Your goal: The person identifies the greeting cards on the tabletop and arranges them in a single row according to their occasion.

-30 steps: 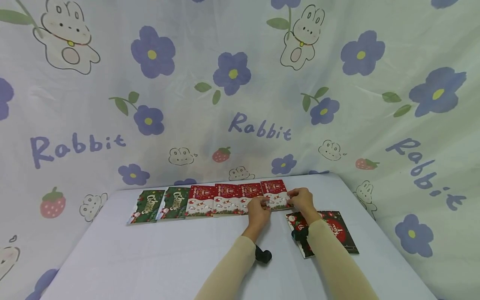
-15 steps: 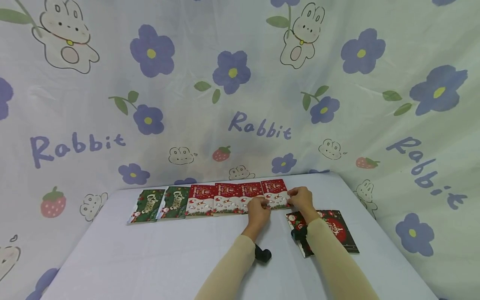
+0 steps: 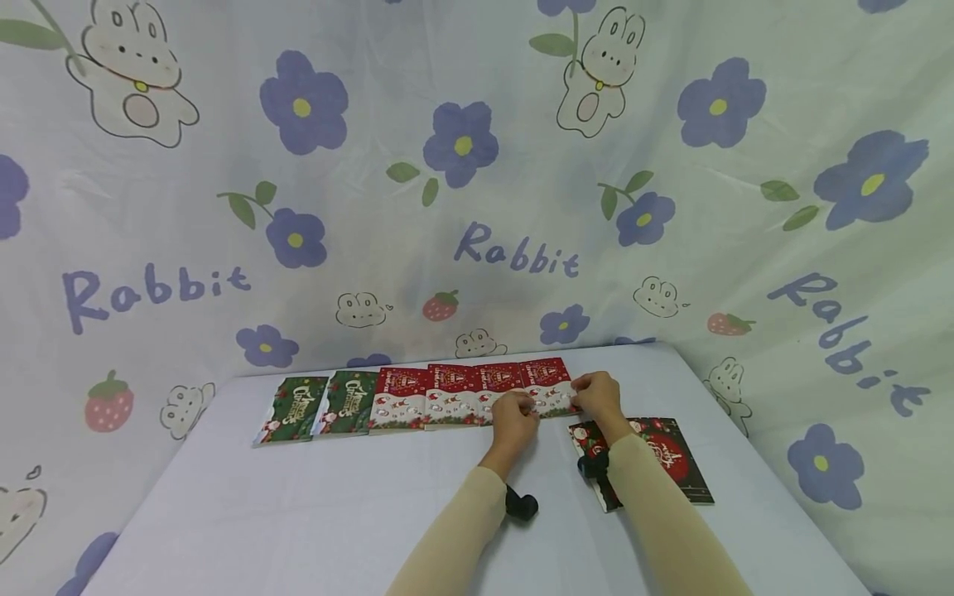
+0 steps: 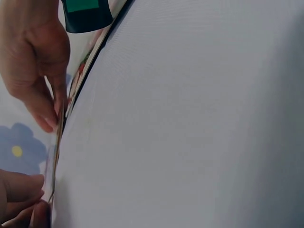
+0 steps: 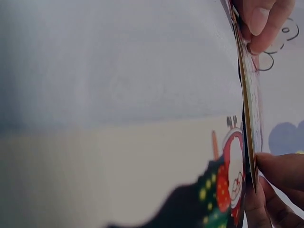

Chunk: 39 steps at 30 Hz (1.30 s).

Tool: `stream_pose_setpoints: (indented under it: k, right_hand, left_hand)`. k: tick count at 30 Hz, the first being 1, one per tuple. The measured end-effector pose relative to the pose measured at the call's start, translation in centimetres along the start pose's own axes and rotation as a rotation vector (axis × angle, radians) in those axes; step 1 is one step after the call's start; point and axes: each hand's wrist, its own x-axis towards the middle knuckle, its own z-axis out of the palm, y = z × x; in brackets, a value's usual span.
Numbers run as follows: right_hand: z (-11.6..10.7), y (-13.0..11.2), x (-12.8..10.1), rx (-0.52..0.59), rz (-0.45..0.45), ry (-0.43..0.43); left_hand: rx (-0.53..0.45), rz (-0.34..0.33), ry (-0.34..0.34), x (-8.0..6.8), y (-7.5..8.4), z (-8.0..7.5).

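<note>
At the right end of a row along the table's back lies a red-and-white Christmas card (image 3: 550, 391). My right hand (image 3: 600, 401) pinches its right edge; in the right wrist view the thumb (image 5: 280, 168) is on one face and the fingers curl behind the other. My left hand (image 3: 514, 422) pinches the card's lower left part, beside the neighbouring red card (image 3: 495, 381), whose right portion it partly covers. The left wrist view has the left hand (image 4: 21, 194) low at the card edge and the right hand (image 4: 38, 61) above it.
More red cards (image 3: 402, 399) and two green cards (image 3: 294, 410) continue the row leftward, edges close together. Two dark Christmas cards (image 3: 681, 463) lie at front right, partly under the right forearm. A printed rabbit-and-flower curtain (image 3: 373, 207) rises behind the white table (image 3: 313, 521).
The end red card has shifted very slightly, and the gap to its left neighbour has narrowed. Both hands stay in nearly the same place.
</note>
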Motion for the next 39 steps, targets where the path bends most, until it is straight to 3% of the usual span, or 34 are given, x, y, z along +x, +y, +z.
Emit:
stream_pose_setpoints:
  k: [14,17,24,27,31,39]
  right_hand:
    - [0.5,-0.4,0.0,-0.071,0.008,0.013]
    - [0.5,-0.3,-0.1,-0.077,0.008,0.016]
    - [0.5,-0.1,-0.1,-0.063,0.001,0.012]
    - [0.4,0.0,-0.1,-0.034,0.01,0.008]
    - [0.3,0.2,-0.1,0.005,0.021,0.0]
    - [0.1,0.4,0.0,0.042,0.054,-0.021]
  left_hand:
    - [-0.01,-0.004,-0.079,0.2,0.6,-1.0]
    - [-0.017,-0.03,-0.096,0.2,0.6,-1.1]
    - [-0.052,-0.041,-0.094,-0.1,0.7,-1.4]
    - [-0.085,-0.072,-0.106,-0.1,0.7,-1.6]
    - [-0.111,-0.165,-0.138,0.2,0.6,-1.5]
    - [-0.124,-0.218,-0.144,0.2,0.5,-1.3]
